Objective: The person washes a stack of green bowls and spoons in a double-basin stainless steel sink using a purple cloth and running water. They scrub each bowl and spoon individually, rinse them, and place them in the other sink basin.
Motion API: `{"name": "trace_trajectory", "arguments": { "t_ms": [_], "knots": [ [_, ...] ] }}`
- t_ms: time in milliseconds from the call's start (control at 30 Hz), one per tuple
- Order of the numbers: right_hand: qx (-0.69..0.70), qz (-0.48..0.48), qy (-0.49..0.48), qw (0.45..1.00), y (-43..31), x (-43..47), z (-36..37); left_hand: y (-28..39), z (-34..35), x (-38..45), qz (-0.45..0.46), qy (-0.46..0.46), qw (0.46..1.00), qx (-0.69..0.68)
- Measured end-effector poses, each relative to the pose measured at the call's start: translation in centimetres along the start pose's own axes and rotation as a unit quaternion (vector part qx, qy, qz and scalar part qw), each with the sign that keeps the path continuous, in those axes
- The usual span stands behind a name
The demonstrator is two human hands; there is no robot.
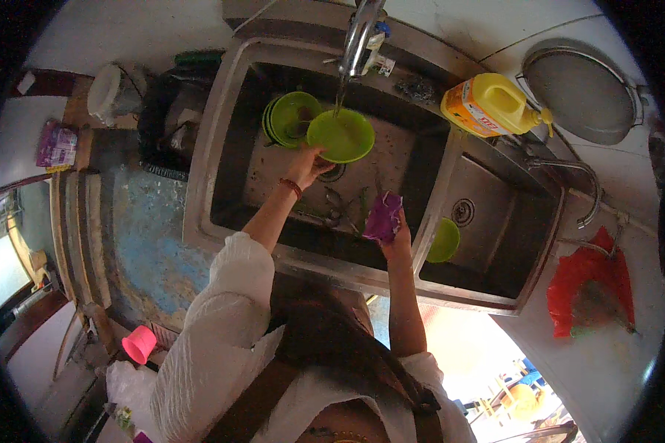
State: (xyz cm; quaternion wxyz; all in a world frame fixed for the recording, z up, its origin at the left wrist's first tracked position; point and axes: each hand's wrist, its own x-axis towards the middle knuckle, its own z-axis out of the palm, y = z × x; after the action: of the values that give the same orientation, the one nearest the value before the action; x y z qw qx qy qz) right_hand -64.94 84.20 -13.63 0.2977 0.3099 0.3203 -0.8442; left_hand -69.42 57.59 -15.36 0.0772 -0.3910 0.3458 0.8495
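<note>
My left hand (310, 166) grips the rim of a green bowl (341, 135), held tilted beneath the chrome faucet (360, 50), and a thin stream of water runs into it. Beside that bowl, at the left of the large sink basin, stands a stack of green bowls (293, 113). A purple cloth or sponge (385, 217) is held in my right hand (397, 238), over the right part of the same basin, apart from the bowl. Another green bowl (444, 240) lies in the smaller basin at the right.
A yellow pump jug (490, 105) lies on the sink's back right ledge, near a steel scouring pad (415, 88). Behind the small basin is a second faucet (593, 183), with a round metal pan (579, 91) beyond. A black-lined bin (166, 127) stands left of the sink (199, 221).
</note>
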Motion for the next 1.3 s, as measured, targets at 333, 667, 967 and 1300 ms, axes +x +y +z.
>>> {"name": "trace_trajectory", "arguments": {
  "t_ms": [333,667,967,1300],
  "knots": [
    [-0.229,-0.151,0.058,0.96,1.9,2.0,3.7,-4.4,2.8,-6.8,0.428,0.18,0.577,0.672],
    [-0.769,-0.272,-0.24,0.527,4.8,0.1,9.1,-0.8,1.6,-8.2,0.153,0.054,0.981,0.102],
    [-0.633,-0.243,-0.216,0.702,7.1,2.1,9.1,-3.2,1.8,-7.6,0.207,0.015,0.977,0.055],
    [-0.77,-0.384,-0.276,0.428,1.4,0.3,9.9,-0.8,2.2,-8.3,0.135,-0.035,0.987,0.074]
  ]
}}
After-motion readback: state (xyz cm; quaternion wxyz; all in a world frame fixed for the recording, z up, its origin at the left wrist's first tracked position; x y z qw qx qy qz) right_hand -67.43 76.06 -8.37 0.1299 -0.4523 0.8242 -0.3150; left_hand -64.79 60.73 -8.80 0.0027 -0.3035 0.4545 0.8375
